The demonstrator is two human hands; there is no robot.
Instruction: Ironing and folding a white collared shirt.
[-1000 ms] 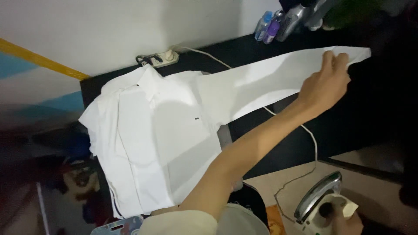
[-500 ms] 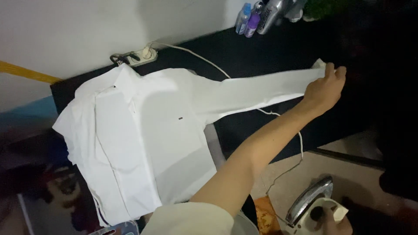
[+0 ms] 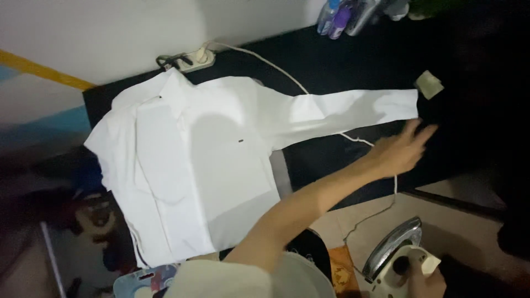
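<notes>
White shirt [image 3: 187,165] lay spread flat, sleeve [image 3: 342,113] stretched right; left hand [image 3: 400,152] hovered open, empty, beside the cuff; right hand [image 3: 425,282] gripped the iron [image 3: 395,256], pressing unstarted.

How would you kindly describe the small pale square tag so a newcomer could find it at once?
Start at the white long-sleeved shirt spread on the black table. Follow its outstretched sleeve to the cuff; just beyond lies the small pale square tag, the only light scrap on that dark surface.
</notes>
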